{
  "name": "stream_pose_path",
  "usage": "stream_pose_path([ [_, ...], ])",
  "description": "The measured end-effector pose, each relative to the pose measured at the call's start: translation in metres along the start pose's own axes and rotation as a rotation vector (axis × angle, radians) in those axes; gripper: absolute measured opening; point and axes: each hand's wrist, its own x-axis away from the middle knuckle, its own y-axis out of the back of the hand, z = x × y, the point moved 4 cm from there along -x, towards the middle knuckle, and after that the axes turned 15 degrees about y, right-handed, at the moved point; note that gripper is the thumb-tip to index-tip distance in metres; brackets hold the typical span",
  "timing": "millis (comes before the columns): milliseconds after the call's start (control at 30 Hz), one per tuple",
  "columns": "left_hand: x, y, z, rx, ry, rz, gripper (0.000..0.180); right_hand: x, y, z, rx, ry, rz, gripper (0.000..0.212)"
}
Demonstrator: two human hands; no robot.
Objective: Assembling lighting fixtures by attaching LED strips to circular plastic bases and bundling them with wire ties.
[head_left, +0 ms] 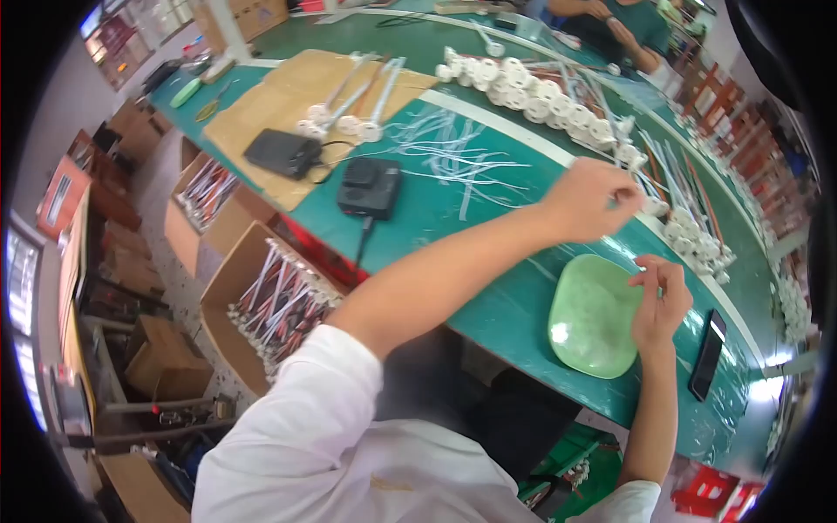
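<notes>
My left hand (595,202) is raised over the green table (488,288) beside a row of white round-headed parts (532,91). Its fingers curl together; whatever they hold, if anything, is too small to make out. Just right of a light green plastic tray (593,318), my right hand (661,305) overlaps the tray's edge. Thumb and fingers there are bent close together, and I cannot see what is between them. More white heads with long thin stems (689,240) lie past both hands. Thin white strips (458,157) are scattered to the left.
A black phone (708,356) lies right of my right hand. Two black devices, one a boxy cabled unit (369,187), sit near the left edge by brown paper (253,109). Cardboard boxes (253,292) of stemmed parts stand below. Another person (623,35) sits across the table.
</notes>
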Motion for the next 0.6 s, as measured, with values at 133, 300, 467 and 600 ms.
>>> stream_pose_path([
  [133,0.013,0.001,0.027,-0.165,0.125,0.081,0.018,0.002,0.007,-0.001,-0.016,0.029,-0.014,0.014],
  [300,0.014,-0.009,0.037,-0.172,0.125,0.056,0.019,-0.003,0.007,0.011,0.093,0.015,0.089,0.004],
  [467,0.017,-0.01,0.044,-0.014,0.342,0.124,0.023,-0.019,-0.009,-0.003,0.078,-0.103,0.28,0.007],
  [600,0.017,-0.007,0.046,-0.007,0.418,0.136,0.024,-0.051,0.014,-0.025,0.304,0.019,0.451,0.008],
])
